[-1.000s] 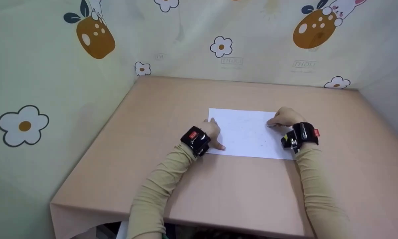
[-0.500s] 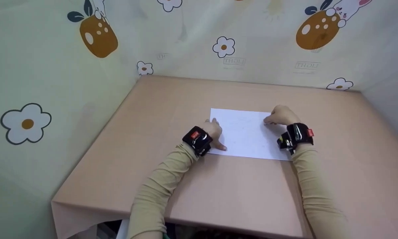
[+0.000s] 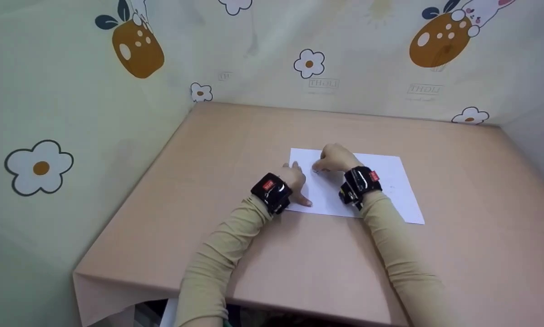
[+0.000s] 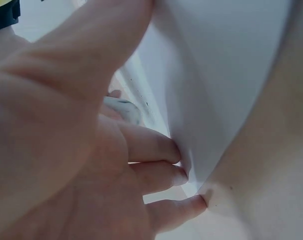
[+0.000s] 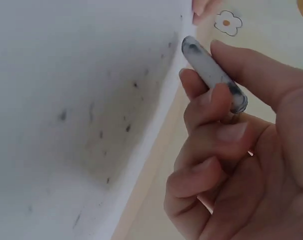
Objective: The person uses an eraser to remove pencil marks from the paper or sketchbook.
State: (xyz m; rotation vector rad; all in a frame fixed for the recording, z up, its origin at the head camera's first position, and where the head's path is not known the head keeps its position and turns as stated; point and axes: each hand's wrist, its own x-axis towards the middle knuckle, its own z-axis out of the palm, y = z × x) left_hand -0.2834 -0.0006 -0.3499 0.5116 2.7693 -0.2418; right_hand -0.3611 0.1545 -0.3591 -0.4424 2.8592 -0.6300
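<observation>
A white sheet of paper (image 3: 397, 186) lies on the table in the head view. My left hand (image 3: 294, 180) rests on its left edge with the fingers and thumb spread. Its fingertips press along the paper's edge in the left wrist view. Towards the sheet's upper left, my right hand (image 3: 338, 158) pinches an eraser (image 5: 210, 70), whitish and smudged dark at both ends. The right wrist view shows it between thumb and fingers, its tip at the paper. Small dark eraser crumbs (image 5: 128, 128) are scattered over the sheet.
A tan cloth (image 3: 199, 181) covers the table, whose front edge runs along the bottom of the head view. Patterned wall sheeting (image 3: 254, 59) with flowers and fruit stands behind and at the left. Each wrist carries a black strapped device (image 3: 272, 193).
My right hand has moved left across the paper with the eraser, baring the sheet's right side. The left hand has stayed in place on the paper.
</observation>
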